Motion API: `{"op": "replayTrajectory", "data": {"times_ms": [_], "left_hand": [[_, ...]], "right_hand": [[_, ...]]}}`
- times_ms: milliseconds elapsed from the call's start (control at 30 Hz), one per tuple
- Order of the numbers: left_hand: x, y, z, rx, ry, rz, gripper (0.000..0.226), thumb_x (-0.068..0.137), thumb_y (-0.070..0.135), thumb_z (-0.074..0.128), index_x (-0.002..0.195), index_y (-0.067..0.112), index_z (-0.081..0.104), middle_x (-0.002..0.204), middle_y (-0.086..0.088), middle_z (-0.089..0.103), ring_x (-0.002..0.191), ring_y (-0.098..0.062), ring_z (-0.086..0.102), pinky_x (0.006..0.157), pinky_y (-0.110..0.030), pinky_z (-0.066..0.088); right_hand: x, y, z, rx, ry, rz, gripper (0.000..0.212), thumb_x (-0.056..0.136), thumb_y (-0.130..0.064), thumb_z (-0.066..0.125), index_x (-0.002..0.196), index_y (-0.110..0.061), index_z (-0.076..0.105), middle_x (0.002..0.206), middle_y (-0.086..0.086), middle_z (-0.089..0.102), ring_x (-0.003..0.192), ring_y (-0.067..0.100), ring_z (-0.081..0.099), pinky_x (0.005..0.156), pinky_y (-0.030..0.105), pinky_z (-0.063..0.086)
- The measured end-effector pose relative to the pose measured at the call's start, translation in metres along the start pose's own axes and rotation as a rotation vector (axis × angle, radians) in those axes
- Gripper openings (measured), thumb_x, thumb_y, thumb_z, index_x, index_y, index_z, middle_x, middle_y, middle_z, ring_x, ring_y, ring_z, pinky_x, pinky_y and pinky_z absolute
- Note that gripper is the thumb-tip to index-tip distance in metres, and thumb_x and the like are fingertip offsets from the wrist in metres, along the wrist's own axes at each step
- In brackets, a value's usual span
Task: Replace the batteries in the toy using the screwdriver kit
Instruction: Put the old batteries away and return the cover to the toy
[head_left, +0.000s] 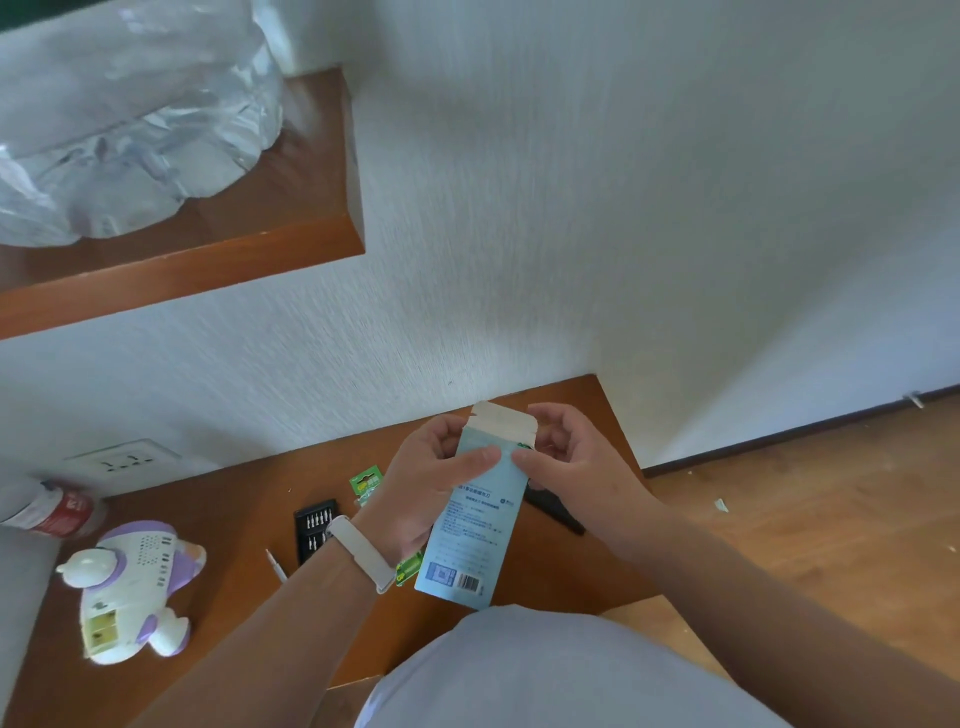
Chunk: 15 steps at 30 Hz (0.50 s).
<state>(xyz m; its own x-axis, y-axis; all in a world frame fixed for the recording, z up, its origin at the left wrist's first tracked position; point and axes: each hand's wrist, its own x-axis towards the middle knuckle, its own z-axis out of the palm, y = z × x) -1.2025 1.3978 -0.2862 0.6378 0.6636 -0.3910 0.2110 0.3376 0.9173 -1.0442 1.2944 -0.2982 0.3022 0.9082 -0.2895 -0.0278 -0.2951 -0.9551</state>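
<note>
The left thumb (480, 460) and right thumb (524, 458) lie flat on the printed face of a light blue carton (467, 525), tips almost meeting, with the remaining fingers of each hand curled behind its upper part. Left hand (431, 483) and right hand (569, 462) thus both grasp the carton, held above the table (234, 519) at centre frame. The carton's long axis runs nearly vertical in the frame, leaning slightly right at the top; the open tuck flap (504, 418) points to the top of the frame and the barcode end to the bottom. The left wrist carries a white band (361, 553). Partly hidden behind that wrist lies the black bit tray (314, 527) of the screwdriver kit, with a pale slim screwdriver (276, 565) just to its lower left, axis running upper left to lower right. A green battery pack (368, 484) lies above the left hand, and a second green pack (409, 567) shows beside the carton's lower left edge. A black object (556, 512) projects below the right hand. The white and purple toy (135, 587) lies on the table at lower left, well apart from both hands, a yellowish recess at its lower end. A red-labelled bottle (52, 512) lies at the left edge, below a wall socket (124, 460). A clear plastic bag (130, 119) rests on the shelf (291, 228) at upper left.
</note>
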Motion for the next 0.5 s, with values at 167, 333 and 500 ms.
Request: {"op": "replayTrajectory", "data": {"times_ms": [167,333,500], "left_hand": [[-0.005,-0.002,0.007,0.004,-0.011,0.023,0.046,0.075,0.026,0.078,0.115,0.012,0.063,0.104,-0.018,0.073,0.091,-0.039,0.072,0.083,-0.052,0.056],[-0.009,-0.001,0.012,-0.019,-0.012,0.025,0.049,0.075,0.029,0.084,0.116,0.012,0.061,0.104,-0.019,0.073,0.091,-0.039,0.072,0.086,-0.055,0.056],[-0.019,-0.002,0.010,-0.094,0.014,0.049,0.045,0.080,0.021,0.075,0.119,0.017,0.052,0.100,-0.020,0.073,0.085,-0.039,0.072,0.077,-0.049,0.057]], "right_hand": [[-0.011,-0.004,-0.005,0.035,-0.003,-0.037,0.016,0.097,-0.028,0.060,0.113,-0.030,0.060,0.099,-0.001,0.074,0.098,0.022,0.069,0.084,0.044,0.059],[-0.015,-0.008,-0.005,0.004,0.015,-0.078,0.015,0.100,-0.027,0.055,0.112,-0.031,0.063,0.099,0.005,0.070,0.096,0.020,0.068,0.074,0.031,0.060],[-0.016,-0.018,0.007,-0.015,0.029,-0.117,0.018,0.101,-0.032,0.050,0.106,-0.030,0.067,0.088,-0.002,0.070,0.090,0.020,0.068,0.073,0.035,0.059]]}}
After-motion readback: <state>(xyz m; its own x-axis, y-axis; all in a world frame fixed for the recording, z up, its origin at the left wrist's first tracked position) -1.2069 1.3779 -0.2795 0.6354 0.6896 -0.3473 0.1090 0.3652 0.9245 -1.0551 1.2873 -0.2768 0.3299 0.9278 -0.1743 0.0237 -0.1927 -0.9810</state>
